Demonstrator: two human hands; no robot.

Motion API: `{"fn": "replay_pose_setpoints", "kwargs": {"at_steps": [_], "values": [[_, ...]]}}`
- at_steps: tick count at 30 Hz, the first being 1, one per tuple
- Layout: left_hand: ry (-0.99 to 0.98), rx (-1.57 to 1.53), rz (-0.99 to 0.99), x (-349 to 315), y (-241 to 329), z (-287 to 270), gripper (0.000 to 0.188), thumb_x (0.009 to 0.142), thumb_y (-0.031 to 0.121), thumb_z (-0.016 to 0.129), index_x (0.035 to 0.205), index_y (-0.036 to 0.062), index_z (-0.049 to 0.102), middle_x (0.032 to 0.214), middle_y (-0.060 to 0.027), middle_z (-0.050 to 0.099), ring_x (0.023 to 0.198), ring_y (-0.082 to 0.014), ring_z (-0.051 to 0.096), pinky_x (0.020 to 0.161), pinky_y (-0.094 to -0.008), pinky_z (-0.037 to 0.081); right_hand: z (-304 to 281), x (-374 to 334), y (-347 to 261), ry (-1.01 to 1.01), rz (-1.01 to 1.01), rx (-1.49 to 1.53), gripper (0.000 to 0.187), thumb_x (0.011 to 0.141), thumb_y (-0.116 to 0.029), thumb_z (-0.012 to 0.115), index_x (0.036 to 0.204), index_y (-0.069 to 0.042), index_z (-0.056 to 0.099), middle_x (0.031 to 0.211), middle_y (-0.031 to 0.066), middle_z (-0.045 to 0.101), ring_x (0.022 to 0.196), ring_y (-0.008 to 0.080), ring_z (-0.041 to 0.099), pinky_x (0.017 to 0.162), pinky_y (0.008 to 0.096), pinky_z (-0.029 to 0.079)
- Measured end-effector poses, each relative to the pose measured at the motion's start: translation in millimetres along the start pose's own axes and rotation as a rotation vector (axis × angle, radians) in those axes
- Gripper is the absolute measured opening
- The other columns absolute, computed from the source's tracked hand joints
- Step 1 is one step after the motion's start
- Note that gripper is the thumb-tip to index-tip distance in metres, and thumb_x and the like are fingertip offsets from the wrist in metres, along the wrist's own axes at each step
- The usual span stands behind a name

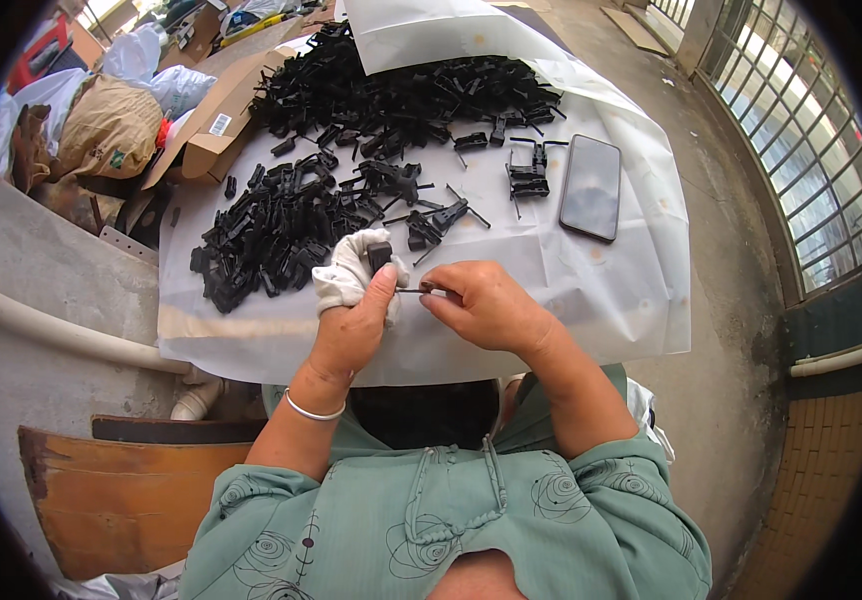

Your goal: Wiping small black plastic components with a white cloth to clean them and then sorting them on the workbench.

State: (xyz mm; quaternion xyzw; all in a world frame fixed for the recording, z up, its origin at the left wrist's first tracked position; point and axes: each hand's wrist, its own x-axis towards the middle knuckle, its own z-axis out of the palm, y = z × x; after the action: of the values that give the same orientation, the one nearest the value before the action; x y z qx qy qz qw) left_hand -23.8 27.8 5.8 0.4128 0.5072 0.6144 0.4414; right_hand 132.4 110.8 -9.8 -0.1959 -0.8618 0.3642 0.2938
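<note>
Near the front of the table, my left hand (353,318) is closed on a small black plastic part (379,257), its bare thumb pressed against it. White fabric (344,278), which looks like a glove, wraps the fingers of that hand. Just to the right, my right hand (491,305) pinches a thin dark rod (411,291) that points toward the left hand. Whether the rod's tip touches the black part is hidden by the thumb. Beyond my hands lie loose black plastic parts with thin arms (438,225), and to their left a heap of similar pieces (276,225).
A larger pile of black parts (401,105) covers the table's far side, partly under a white sheet (441,38). At right lies a dark phone (590,188) beside another black part (528,178). A cardboard box (216,135) and bags (111,125) stand at left, a barred window (791,130) at right.
</note>
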Motion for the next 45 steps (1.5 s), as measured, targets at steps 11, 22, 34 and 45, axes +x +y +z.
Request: {"fn": "replay_pose_setpoints", "kwargs": {"at_steps": [11,22,34,45], "values": [[-0.263,0.145,-0.102,-5.8,12.2,7.9,0.030,0.087,0.010,0.044,0.117,0.0038,0.041,0.083,-0.0008,0.049,0.061,-0.0031,0.041,0.053,-0.0174,0.036,0.5,1.8,-8.1,0.126,0.128,0.349,0.012,0.080,-0.012,0.065,0.079,-0.002,0.058,0.060,0.0005,0.050,0.056,0.0091,0.044,0.052,0.0243,0.038],[-0.196,0.266,-0.047,-5.2,0.3,3.3,0.023,0.082,0.003,0.043,0.105,0.0021,0.047,0.082,-0.0032,0.051,0.066,-0.0076,0.043,0.058,-0.0210,0.039,3.8,5.9,-8.4,-0.002,0.026,0.271,0.023,0.088,-0.016,0.049,0.074,0.001,0.053,0.064,0.0179,0.054,0.058,0.0347,0.050,0.056,0.0388,0.042],[-0.102,0.615,0.309,-7.6,-12.0,-13.0,0.023,0.078,0.001,0.043,0.100,-0.0026,0.049,0.084,-0.0117,0.052,0.076,-0.0180,0.050,0.071,-0.0282,0.044,43.6,13.9,-10.1,0.145,0.042,0.289,0.023,0.088,-0.013,0.050,0.069,0.001,0.051,0.060,0.0171,0.050,0.051,0.0322,0.045,0.050,0.0362,0.039],[0.251,1.505,0.681,31.4,25.3,-35.3,0.042,0.078,0.004,0.057,0.119,-0.0012,0.050,0.113,-0.0199,0.053,0.104,-0.0320,0.051,0.090,-0.0362,0.040,0.9,22.0,22.5,0.315,0.134,-0.454,0.011,0.083,-0.014,0.055,0.077,-0.004,0.052,0.068,0.0128,0.055,0.061,0.0310,0.056,0.053,0.0390,0.045]]}}
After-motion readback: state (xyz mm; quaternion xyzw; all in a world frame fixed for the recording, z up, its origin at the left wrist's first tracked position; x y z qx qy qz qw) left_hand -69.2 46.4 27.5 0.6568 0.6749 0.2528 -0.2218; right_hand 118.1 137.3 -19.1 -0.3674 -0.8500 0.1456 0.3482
